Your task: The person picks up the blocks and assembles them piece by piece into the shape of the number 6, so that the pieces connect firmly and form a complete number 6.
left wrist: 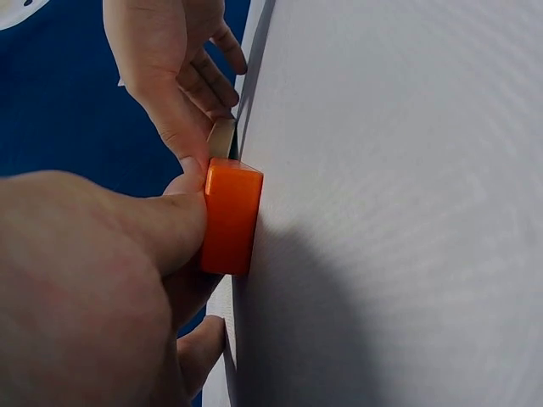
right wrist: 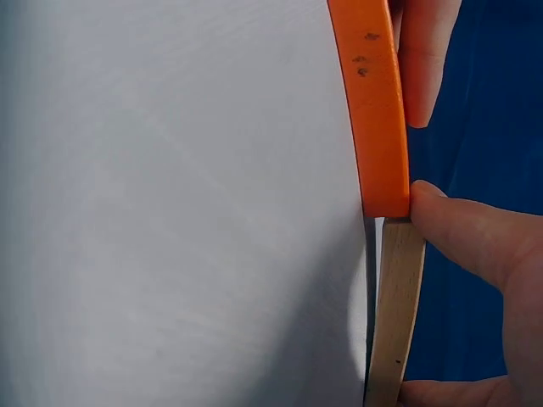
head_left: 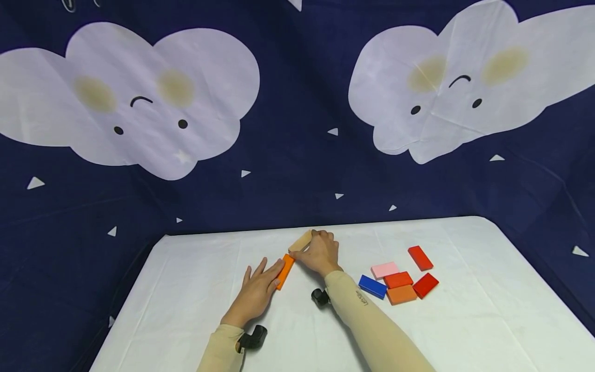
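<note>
On the white table, an orange block (head_left: 286, 271) and a plain wooden block (head_left: 301, 241) lie nearly end to end, meeting at a slight angle. My left hand (head_left: 254, 294) rests beside the orange block with fingers spread and mostly straight. Its thumb (left wrist: 161, 225) touches that block in the left wrist view. With thumb and fingers at opposite ends, my right hand (head_left: 321, 253) pinches the wooden block. In the right wrist view, the right thumb (right wrist: 428, 199) lies right at the joint between the wooden block (right wrist: 397, 305) and the orange block (right wrist: 377, 110).
To the right lies a loose group: a blue block (head_left: 373, 287), a pink block (head_left: 384, 270), another orange block (head_left: 402, 295) and several red blocks (head_left: 420, 258). Behind the white table (head_left: 186, 310) hangs a dark blue cloth (head_left: 297, 155) printed with clouds.
</note>
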`<action>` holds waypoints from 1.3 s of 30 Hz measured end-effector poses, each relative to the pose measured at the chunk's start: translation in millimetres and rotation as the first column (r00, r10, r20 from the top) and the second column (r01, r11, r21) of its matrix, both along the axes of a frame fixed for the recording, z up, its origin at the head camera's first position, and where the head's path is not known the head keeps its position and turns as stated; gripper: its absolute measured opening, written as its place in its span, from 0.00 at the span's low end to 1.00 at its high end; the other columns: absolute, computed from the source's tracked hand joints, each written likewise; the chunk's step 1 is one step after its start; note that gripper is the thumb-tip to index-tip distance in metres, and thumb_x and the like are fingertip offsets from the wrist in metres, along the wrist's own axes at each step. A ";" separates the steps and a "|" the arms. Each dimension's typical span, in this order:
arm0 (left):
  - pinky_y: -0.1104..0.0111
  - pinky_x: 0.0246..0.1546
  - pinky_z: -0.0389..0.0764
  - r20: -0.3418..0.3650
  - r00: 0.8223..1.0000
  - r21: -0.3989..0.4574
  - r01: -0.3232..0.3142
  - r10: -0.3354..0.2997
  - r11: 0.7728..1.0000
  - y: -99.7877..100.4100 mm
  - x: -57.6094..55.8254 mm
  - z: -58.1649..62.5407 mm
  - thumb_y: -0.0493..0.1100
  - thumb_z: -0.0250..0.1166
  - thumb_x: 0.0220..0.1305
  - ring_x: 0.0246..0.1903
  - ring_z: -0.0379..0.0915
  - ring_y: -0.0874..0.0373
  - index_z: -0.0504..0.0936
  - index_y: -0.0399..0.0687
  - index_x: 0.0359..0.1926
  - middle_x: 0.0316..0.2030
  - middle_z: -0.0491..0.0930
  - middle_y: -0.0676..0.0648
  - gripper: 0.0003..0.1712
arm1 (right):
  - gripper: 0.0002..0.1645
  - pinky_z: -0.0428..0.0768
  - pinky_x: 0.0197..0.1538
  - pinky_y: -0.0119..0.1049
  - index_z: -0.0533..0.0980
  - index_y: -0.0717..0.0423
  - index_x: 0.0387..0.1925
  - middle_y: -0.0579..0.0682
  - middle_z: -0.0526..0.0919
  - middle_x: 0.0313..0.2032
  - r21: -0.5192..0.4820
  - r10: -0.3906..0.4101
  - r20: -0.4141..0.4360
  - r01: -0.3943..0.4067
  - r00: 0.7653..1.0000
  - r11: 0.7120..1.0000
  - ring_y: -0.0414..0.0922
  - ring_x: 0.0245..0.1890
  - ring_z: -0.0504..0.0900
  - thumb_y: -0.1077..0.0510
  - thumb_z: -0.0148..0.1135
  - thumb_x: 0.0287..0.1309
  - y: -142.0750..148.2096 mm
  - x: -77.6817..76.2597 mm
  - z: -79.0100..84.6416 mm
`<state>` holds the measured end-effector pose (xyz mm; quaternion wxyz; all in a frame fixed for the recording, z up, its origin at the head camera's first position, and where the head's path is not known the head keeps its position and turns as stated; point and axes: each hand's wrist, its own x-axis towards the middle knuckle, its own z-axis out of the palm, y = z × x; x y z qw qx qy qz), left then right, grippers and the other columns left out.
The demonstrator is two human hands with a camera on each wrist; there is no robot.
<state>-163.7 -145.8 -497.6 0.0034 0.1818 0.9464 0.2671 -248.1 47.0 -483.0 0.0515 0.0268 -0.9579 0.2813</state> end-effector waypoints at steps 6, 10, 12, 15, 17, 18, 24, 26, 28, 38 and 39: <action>0.32 0.69 0.41 0.009 1.000 0.005 -0.001 0.001 1.000 -0.1 -0.6 -0.4 0.43 0.54 0.77 0.75 0.49 0.37 0.67 0.44 0.73 0.71 0.67 0.46 0.27 | 0.56 0.71 0.58 0.56 0.73 0.70 0.63 0.67 0.78 0.57 0.029 0.011 -0.019 -0.010 1.000 1.000 0.61 0.58 0.73 0.33 0.77 0.44 0.9 0.4 -3.1; 0.32 0.69 0.42 0.003 1.000 0.006 0.000 0.000 1.000 -0.6 -0.4 -0.4 0.44 0.53 0.77 0.75 0.49 0.37 0.68 0.44 0.73 0.71 0.67 0.45 0.27 | 0.52 0.71 0.58 0.57 0.73 0.71 0.62 0.67 0.78 0.57 0.011 0.019 -0.040 -0.018 0.999 1.000 0.61 0.58 0.73 0.36 0.75 0.48 2.4 -0.2 -5.2; 0.32 0.69 0.42 -0.003 1.000 0.005 0.001 -0.001 1.000 -0.7 -0.3 -0.8 0.44 0.53 0.77 0.75 0.49 0.37 0.68 0.44 0.73 0.71 0.67 0.45 0.27 | 0.49 0.71 0.57 0.57 0.74 0.71 0.62 0.67 0.78 0.57 -0.002 0.020 -0.041 -0.020 0.999 1.000 0.62 0.58 0.74 0.39 0.75 0.50 3.6 -0.4 -5.0; 0.32 0.69 0.42 -0.007 1.000 0.008 0.002 -0.001 1.000 -0.4 -0.5 -1.8 0.43 0.54 0.77 0.75 0.49 0.37 0.67 0.44 0.73 0.71 0.67 0.45 0.27 | 0.46 0.72 0.56 0.57 0.74 0.71 0.61 0.66 0.79 0.56 -0.011 0.019 -0.043 -0.019 0.999 1.000 0.61 0.57 0.74 0.43 0.76 0.50 5.0 -0.4 -4.6; 0.31 0.69 0.42 -0.009 1.000 0.010 0.001 -0.001 1.000 -0.4 -0.7 -2.1 0.43 0.54 0.77 0.75 0.49 0.37 0.67 0.44 0.73 0.71 0.68 0.45 0.27 | 0.45 0.72 0.57 0.57 0.74 0.71 0.61 0.66 0.79 0.56 -0.016 0.015 -0.045 -0.016 0.999 1.000 0.61 0.57 0.74 0.44 0.77 0.50 5.0 -0.1 -4.4; 0.31 0.69 0.42 -0.011 1.000 0.013 0.002 -0.002 1.000 -0.5 -0.7 -2.1 0.43 0.54 0.77 0.75 0.49 0.37 0.68 0.44 0.73 0.71 0.68 0.45 0.27 | 0.45 0.72 0.57 0.57 0.75 0.71 0.60 0.66 0.79 0.55 -0.016 0.013 -0.048 -0.014 0.999 1.000 0.61 0.57 0.75 0.44 0.77 0.50 4.9 0.0 -4.4; 0.31 0.69 0.43 -0.012 1.000 0.016 0.003 -0.002 1.000 -0.3 -0.7 -2.6 0.43 0.54 0.77 0.75 0.50 0.37 0.67 0.44 0.73 0.71 0.68 0.45 0.27 | 0.45 0.73 0.54 0.56 0.76 0.71 0.59 0.65 0.81 0.53 -0.008 -0.005 -0.075 0.005 0.997 1.000 0.60 0.55 0.76 0.42 0.77 0.48 3.8 1.0 -5.8; 0.31 0.69 0.42 -0.011 1.000 0.011 0.002 -0.002 1.000 -0.2 -0.6 -2.8 0.43 0.54 0.77 0.75 0.49 0.37 0.67 0.44 0.73 0.71 0.68 0.45 0.27 | 0.45 0.73 0.55 0.56 0.77 0.70 0.58 0.64 0.81 0.53 -0.011 -0.011 -0.074 0.010 0.997 1.000 0.59 0.55 0.77 0.42 0.77 0.48 3.4 1.3 -5.8; 0.31 0.69 0.42 -0.010 1.000 0.009 0.001 -0.001 1.000 -0.1 -0.6 -3.0 0.43 0.54 0.77 0.75 0.49 0.38 0.67 0.45 0.74 0.71 0.68 0.46 0.27 | 0.45 0.73 0.55 0.56 0.77 0.70 0.58 0.65 0.81 0.53 -0.017 -0.016 -0.069 0.015 0.998 1.000 0.60 0.55 0.76 0.42 0.78 0.48 3.2 1.7 -5.5; 0.32 0.69 0.43 -0.010 1.000 0.016 -0.007 0.007 1.000 0.9 -0.4 -3.0 0.42 0.55 0.76 0.75 0.50 0.38 0.67 0.45 0.74 0.70 0.68 0.46 0.28 | 0.45 0.73 0.56 0.56 0.78 0.69 0.57 0.64 0.82 0.51 -0.029 -0.027 -0.062 0.025 0.998 0.999 0.59 0.54 0.77 0.42 0.79 0.46 3.5 2.2 -5.4; 0.32 0.69 0.43 -0.011 1.000 0.017 -0.008 0.008 1.000 0.9 -0.4 -2.9 0.42 0.55 0.76 0.75 0.50 0.38 0.67 0.45 0.74 0.70 0.68 0.46 0.28 | 0.45 0.73 0.56 0.56 0.78 0.69 0.57 0.63 0.82 0.51 -0.029 -0.028 -0.063 0.026 0.998 0.999 0.59 0.54 0.77 0.42 0.79 0.46 3.3 2.2 -5.3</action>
